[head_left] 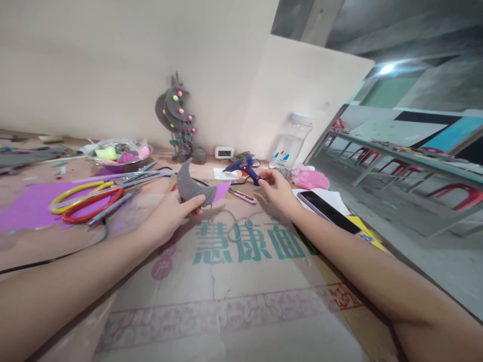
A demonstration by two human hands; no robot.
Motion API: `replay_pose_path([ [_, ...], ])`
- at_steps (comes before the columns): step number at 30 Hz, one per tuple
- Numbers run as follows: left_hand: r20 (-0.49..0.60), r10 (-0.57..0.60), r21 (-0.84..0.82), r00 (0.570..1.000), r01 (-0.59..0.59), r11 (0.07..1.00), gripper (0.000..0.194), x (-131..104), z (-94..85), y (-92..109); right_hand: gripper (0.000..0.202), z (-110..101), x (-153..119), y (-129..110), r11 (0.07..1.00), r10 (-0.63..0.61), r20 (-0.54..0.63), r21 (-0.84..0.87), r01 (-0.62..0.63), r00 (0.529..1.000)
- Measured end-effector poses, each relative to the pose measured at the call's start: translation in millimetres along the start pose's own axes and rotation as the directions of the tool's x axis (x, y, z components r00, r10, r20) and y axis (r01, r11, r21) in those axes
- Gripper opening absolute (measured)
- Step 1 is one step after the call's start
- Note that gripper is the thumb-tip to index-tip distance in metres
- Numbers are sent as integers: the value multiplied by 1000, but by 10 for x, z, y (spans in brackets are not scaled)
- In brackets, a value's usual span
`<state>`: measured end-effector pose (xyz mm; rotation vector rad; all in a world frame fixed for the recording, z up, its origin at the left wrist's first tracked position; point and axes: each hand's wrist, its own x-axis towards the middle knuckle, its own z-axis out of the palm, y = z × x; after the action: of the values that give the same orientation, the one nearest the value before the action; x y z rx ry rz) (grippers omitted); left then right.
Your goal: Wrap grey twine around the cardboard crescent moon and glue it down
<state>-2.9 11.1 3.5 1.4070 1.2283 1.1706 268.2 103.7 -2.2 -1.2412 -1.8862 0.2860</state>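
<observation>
The worktop (22,246) was partly covered by printed cardboard (181,281), and around its far edge and sides were set a purple sheet (30,203) overlapped by scissors (121,194), a metal bowl (130,162), a small white clock (224,152), a clear bottle (290,146) and white paper (339,199) partly covered by a phone (329,211).

A big pale board (94,65) stands at the back. On the right, a long table (385,149) has red stools (449,189) beside it. The floor (392,211) is grey. Up high, a bright light (387,69) shines near the grey ceiling (415,22)
</observation>
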Motion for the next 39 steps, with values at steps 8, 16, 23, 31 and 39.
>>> replay_pose_path([
  [8,-20,-63,54,998,64,997,28,-32,26,106,52,26,175,132,990,4,130,-140,15,991],
  [16,17,-92,6,996,92,996,29,0,19,35,29,236,716,180,963,128,176,-259,-79,976],
  [23,32,-99,-119,995,102,988,27,16,36,26,28,200,707,-24,960,215,101,-205,-191,971],
  [31,13,-86,-193,996,87,977,19,3,46,34,28,-137,291,-510,969,188,149,132,-208,971],
  [39,25,-83,-226,996,87,970,18,41,23,-31,22,-171,-545,-853,983,125,172,110,-145,977],
])
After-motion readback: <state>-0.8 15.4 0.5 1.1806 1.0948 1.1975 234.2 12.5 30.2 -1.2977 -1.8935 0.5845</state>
